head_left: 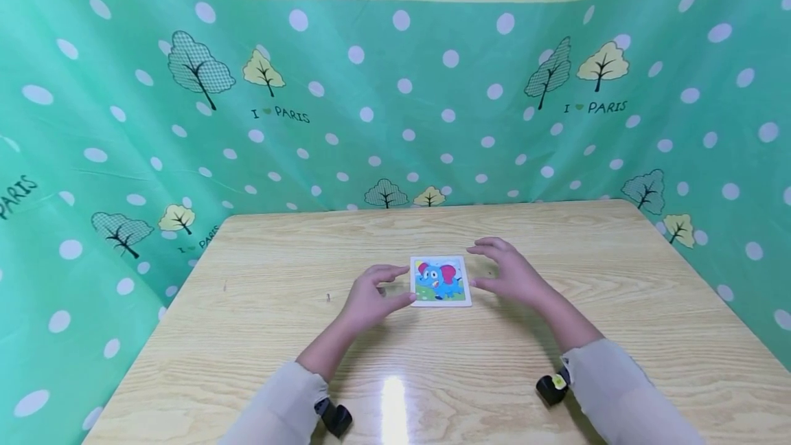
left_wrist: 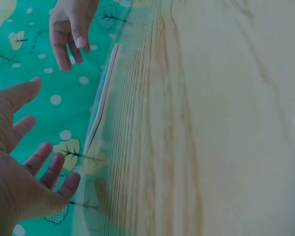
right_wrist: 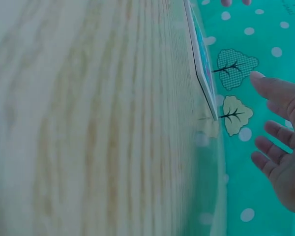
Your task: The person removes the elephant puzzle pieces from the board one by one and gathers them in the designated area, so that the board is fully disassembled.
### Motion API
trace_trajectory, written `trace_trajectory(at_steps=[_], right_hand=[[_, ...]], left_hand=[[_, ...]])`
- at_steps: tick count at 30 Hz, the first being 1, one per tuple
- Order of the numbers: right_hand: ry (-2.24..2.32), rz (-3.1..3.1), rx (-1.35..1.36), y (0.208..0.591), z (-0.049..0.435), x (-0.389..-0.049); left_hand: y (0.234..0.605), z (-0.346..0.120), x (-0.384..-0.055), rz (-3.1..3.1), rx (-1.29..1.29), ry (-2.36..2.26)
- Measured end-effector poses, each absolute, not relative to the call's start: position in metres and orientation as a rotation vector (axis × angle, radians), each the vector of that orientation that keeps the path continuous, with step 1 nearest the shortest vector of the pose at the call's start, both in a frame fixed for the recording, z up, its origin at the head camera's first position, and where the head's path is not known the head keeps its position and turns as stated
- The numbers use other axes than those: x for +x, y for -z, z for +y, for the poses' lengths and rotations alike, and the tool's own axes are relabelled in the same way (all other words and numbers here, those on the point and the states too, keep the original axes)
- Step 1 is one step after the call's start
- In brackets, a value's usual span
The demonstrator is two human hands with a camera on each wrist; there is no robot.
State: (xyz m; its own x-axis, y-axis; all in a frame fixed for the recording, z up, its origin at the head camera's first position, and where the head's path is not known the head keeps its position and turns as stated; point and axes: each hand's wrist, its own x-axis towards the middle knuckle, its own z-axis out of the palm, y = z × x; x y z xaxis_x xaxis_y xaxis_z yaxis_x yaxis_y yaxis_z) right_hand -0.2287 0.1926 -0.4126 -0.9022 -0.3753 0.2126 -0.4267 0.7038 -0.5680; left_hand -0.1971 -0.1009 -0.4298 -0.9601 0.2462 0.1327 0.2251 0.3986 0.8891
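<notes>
A square picture board [head_left: 440, 281] with a white frame and a blue elephant with pink ears lies flat on the table. My left hand [head_left: 373, 297] is at its left side, fingers spread and loosely bent, with nothing in them. In the head view its thumb tip overlaps the frame's edge, but in the left wrist view the left hand [left_wrist: 29, 162] looks raised apart from the board [left_wrist: 102, 98]. On the other side, my right hand [head_left: 507, 273] is held with thumb and fingers apart, also empty. The right wrist view shows the right hand [right_wrist: 285, 137] away from the board's thin edge [right_wrist: 202, 73].
The light wood table [head_left: 278, 253] reaches back to a green polka-dot curtain [head_left: 334, 88] with tree prints, which hangs behind and at both sides. A black wrist camera [head_left: 336, 419] sits at the left sleeve, another black camera [head_left: 552, 389] at the right.
</notes>
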Motion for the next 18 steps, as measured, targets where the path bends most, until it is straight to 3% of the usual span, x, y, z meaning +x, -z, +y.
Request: trace_trajectory(at_steps=[18], right_hand=[[-0.993, -2.955, 0.689, 0.423, 0.183, -0.250]], left_hand=[[0.430, -0.070, -0.216, 2.603, 0.425, -1.483]])
